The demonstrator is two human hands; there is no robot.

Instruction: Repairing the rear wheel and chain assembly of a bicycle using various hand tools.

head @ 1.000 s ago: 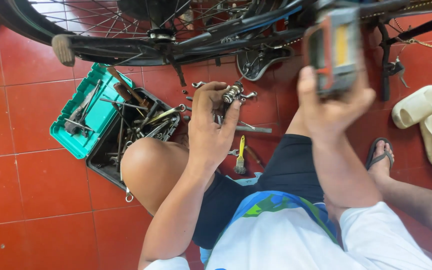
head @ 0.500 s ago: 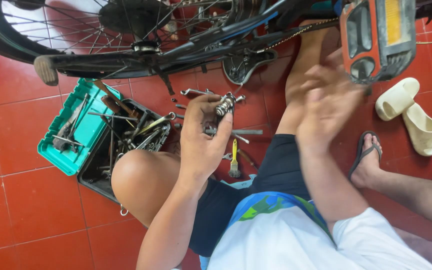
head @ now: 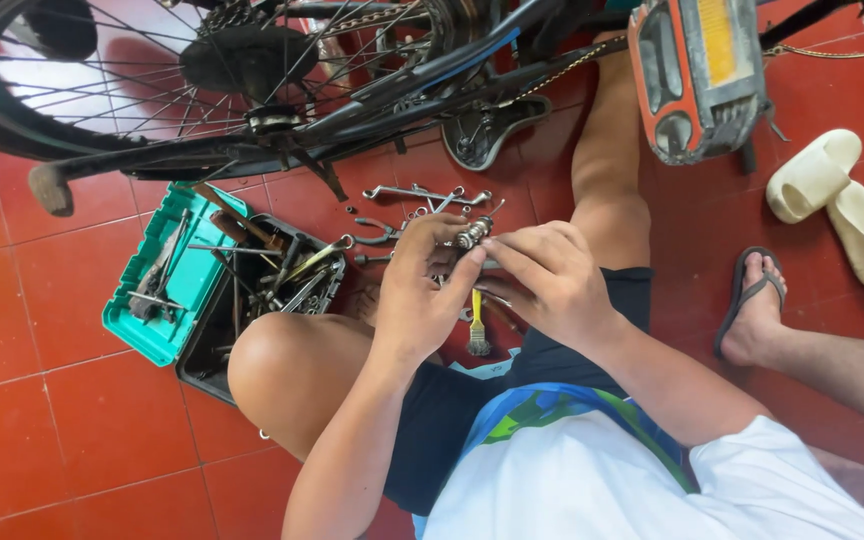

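the person sits on a red tiled floor (head: 62,400) with knees up, and both hands meet just above the lap. the left hand (head: 420,295) is curled around a small metal part (head: 472,236), a short threaded piece with a nut-like end, its thumb and fingers closed on the lower portion so that the part's tip sticks up and to the right. the right hand (head: 547,280) comes in from the right, its fingers pressed together and bent toward that tip, fingertips touching or just beside it; whether they actually pinch the part cannot be told. the metal part sits between the two hands, in front of the person's dark shorts, above a small yellow-handled brush (head: 476,325) lying on the floor below. several loose wrenches (head: 414,196) lie on the tiles just beyond the hands. to the left, beside the left knee, an open teal toolbox (head: 157,300) holds a jumble of hand tools. an upturned bicycle spans the top of the view, with its rear wheel (head: 192,70) at upper left and an orange-edged pedal (head: 700,75) at upper right. a pair of cream slippers (head: 842,205) rests at far right, near another person's foot in a dark sandal (head: 752,305).
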